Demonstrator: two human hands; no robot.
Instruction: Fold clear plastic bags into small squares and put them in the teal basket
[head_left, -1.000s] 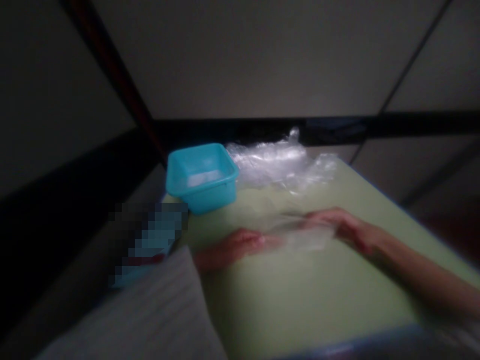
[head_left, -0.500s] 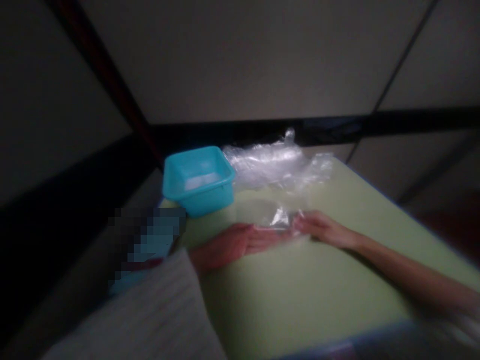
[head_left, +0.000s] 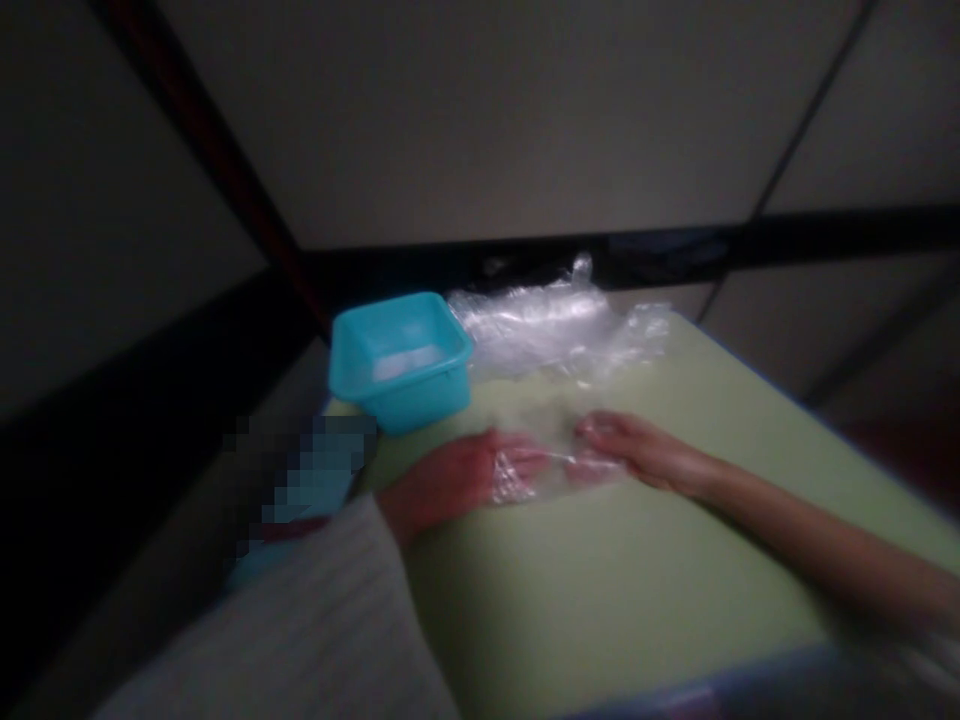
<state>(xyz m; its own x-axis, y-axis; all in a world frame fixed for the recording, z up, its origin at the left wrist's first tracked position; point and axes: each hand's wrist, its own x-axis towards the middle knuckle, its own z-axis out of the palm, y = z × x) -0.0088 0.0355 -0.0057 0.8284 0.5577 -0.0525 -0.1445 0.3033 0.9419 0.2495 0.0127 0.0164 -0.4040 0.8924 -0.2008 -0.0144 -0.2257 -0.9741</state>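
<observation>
A small clear plastic bag [head_left: 555,462] stretches between my two hands above the table, its film thin and shiny. My left hand [head_left: 454,478] has it at the left end, with the fingers showing blurred through the crinkled film. At the other end, my right hand [head_left: 645,448] grips the bag between thumb and fingers. Just beyond my hands, a heap of crumpled clear plastic bags [head_left: 540,325] lies at the far side of the table. Left of that heap stands a turquoise plastic basin [head_left: 420,395] with something white on its bottom.
The pale green tabletop [head_left: 585,590] has a blue edge. A light wall [head_left: 487,120] with a dark band rises behind it. At the left, a pixelated patch [head_left: 322,470] hides whatever is beside the table. The scene is dim and blurred.
My left fingers, stretched flat across to the right hand before, have drawn back to the left. The hands are farther apart, and the bag now spans the gap between them.
</observation>
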